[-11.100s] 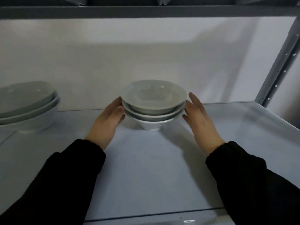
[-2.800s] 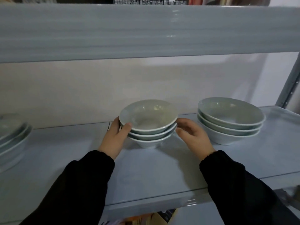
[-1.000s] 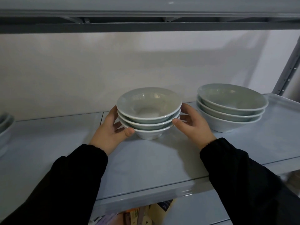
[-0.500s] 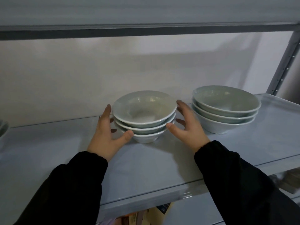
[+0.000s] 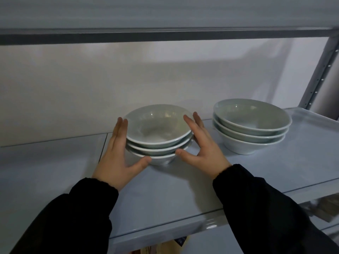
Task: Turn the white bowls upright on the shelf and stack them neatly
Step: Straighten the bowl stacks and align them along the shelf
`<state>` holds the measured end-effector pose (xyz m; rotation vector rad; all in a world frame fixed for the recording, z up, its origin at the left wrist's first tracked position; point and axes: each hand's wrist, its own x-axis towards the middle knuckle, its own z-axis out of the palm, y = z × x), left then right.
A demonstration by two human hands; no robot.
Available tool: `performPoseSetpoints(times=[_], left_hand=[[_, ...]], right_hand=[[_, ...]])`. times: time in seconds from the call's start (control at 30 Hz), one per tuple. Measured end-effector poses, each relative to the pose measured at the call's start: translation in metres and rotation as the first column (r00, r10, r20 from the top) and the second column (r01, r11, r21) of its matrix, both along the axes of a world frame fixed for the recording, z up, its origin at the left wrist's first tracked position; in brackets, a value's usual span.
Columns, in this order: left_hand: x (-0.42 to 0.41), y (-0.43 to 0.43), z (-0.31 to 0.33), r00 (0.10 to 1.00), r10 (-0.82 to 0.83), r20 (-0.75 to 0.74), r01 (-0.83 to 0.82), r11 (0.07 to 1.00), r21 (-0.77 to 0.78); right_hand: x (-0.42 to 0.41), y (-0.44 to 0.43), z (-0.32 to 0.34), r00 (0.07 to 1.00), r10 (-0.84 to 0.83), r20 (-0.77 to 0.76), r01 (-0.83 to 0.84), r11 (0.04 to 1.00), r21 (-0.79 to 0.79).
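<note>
A stack of three white bowls [image 5: 157, 129] stands upright on the grey shelf [image 5: 174, 191], near the middle. My left hand [image 5: 117, 162] lies flat against the stack's left side, fingers straight and thumb touching the bottom bowl. On the right side of the stack is my right hand [image 5: 203, 153], fingers spread and thumb close to the lowest rim. Neither hand is closed around the bowls. A second upright stack of three larger white bowls [image 5: 251, 121] stands a short gap to the right.
The upper shelf [image 5: 165, 15] hangs low overhead. A perforated metal post [image 5: 319, 77] rises at the back right corner. A pale wall closes the back. Boxes or papers [image 5: 161, 248] show below the shelf's front edge.
One second ago both hands gripped the middle stack; the fingers have since opened and straightened along its sides. The stack rests on the shelf, and the view has shifted slightly.
</note>
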<state>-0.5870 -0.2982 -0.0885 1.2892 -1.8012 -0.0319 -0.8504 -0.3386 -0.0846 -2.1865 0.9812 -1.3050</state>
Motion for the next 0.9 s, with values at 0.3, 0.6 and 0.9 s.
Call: performPoseSetpoints(times=[0.3, 0.6, 0.9], left_hand=[[0.0, -0.001, -0.003, 0.999, 0.026, 0.019, -0.025, 0.999, -0.026], [-0.002, 0.008, -0.007, 0.994, 0.105, 0.043, -0.106, 0.994, 0.016], [-0.017, 0.051, 0.003, 0.935, 0.277, 0.22, -0.307, 0.944, 0.118]], right_hand=[[0.0, -0.001, -0.002, 1.0, -0.004, 0.006, 0.004, 1.0, 0.007], [0.003, -0.001, -0.005, 1.0, 0.013, 0.017, -0.013, 1.0, 0.009], [0.005, 0.001, -0.004, 0.999, 0.025, 0.036, -0.025, 1.0, -0.007]])
